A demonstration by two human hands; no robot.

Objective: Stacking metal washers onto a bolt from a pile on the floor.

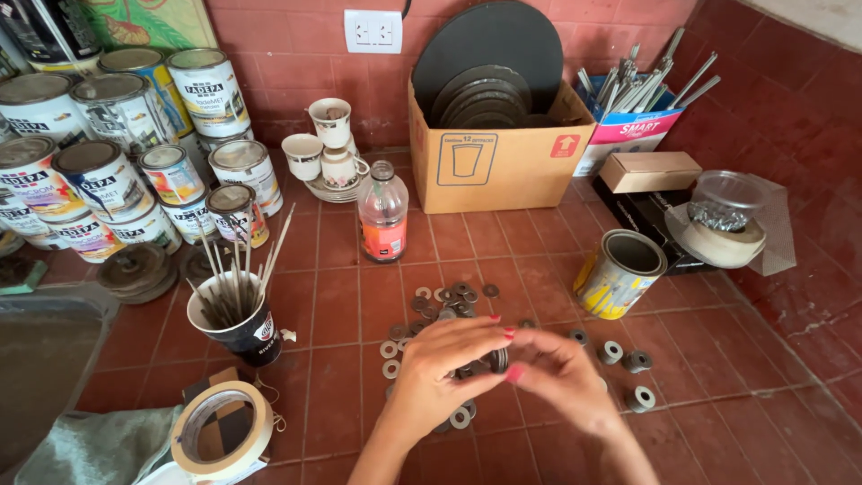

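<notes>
Red tiled floor (341, 296) against a red wall, cluttered. Both hands meet low centre: left hand (444, 368) and right hand (561, 377) pinch a short stack of washers (498, 359) between their fingertips, fingers curled close around it, stack held on edge just above the floor. Loose washers (449, 301) lie scattered under and beyond the hands; a few thicker metal spacers (628, 359) sit to the right. Empty yellow tin (620, 274) tilts near them. Left side: cup of thin rods (235, 319), masking tape roll (222, 427), stacked paint cans (108, 153). Back: plastic bottle (382, 211), cardboard box (494, 148) holding dark discs.
</notes>
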